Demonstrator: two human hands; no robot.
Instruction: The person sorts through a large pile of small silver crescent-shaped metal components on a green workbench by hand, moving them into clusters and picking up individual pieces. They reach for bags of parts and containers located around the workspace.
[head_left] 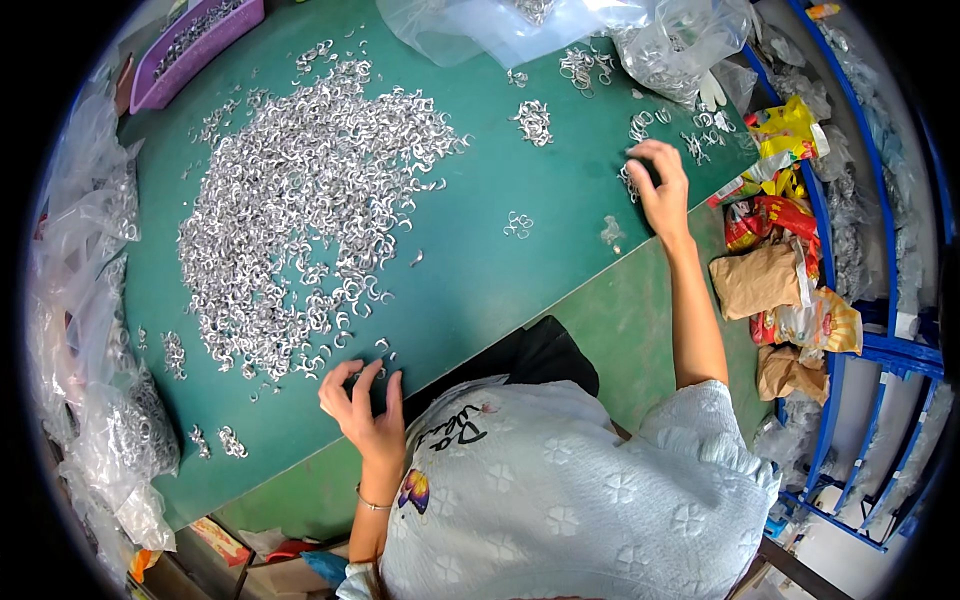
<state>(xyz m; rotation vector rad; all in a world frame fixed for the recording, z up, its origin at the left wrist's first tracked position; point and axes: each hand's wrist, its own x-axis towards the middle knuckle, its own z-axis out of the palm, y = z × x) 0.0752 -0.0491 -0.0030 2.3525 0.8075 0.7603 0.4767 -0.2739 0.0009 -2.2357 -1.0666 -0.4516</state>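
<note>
A wide heap of small silvery curved metal pieces [290, 210], like open rings, covers the left half of the green table [480, 270]. At the heap's near edge, my left hand [368, 415] hovers with fingers bent and apart. A few loose pieces lie just beyond its fingertips. My right hand [665, 190] reaches over the table's right side, thumb and forefinger apart. Beside its fingers lies a small cluster of the pieces [628, 183], partly hidden by the hand. A few pieces [518, 225] lie between my two hands.
Small piles of pieces [534, 122] dot the far right. Clear plastic bags [670, 45] sit at the back, with a purple basket [190, 50] at the far left. Filled bags [135, 425] line the left edge. Blue shelving [885, 200] and a brown paper bag [757, 278] stand right.
</note>
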